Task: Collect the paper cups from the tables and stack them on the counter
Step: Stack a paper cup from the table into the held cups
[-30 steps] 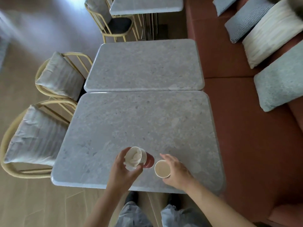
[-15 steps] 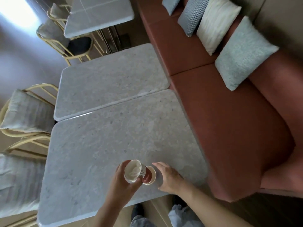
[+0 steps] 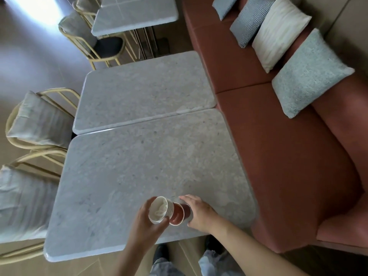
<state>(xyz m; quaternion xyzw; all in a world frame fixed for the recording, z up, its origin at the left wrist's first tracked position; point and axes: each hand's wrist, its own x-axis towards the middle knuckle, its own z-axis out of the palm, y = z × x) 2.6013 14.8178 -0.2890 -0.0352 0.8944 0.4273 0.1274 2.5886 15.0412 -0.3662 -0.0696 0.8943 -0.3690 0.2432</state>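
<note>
A stack of red paper cups (image 3: 173, 213) with white rims lies tilted on its side above the near grey stone table (image 3: 139, 166). Its open white mouth faces left. My left hand (image 3: 148, 226) grips the stack at the mouth end. My right hand (image 3: 199, 213) holds the outermost red cup (image 3: 186, 211) at the base end, pushed over the bottom of the stack. Something white and crumpled shows inside the top cup. No other cups show on the tables.
A second grey table (image 3: 143, 90) abuts the far edge, a third table (image 3: 135, 14) stands further back. Cushioned wire chairs (image 3: 37, 118) line the left side. A red bench (image 3: 288, 156) with several pillows (image 3: 306, 74) runs along the right.
One second ago my right hand held a separate cup upright beside the stack. That cup has since been tipped and slid onto the stack's bottom. My view has swung to the right.
</note>
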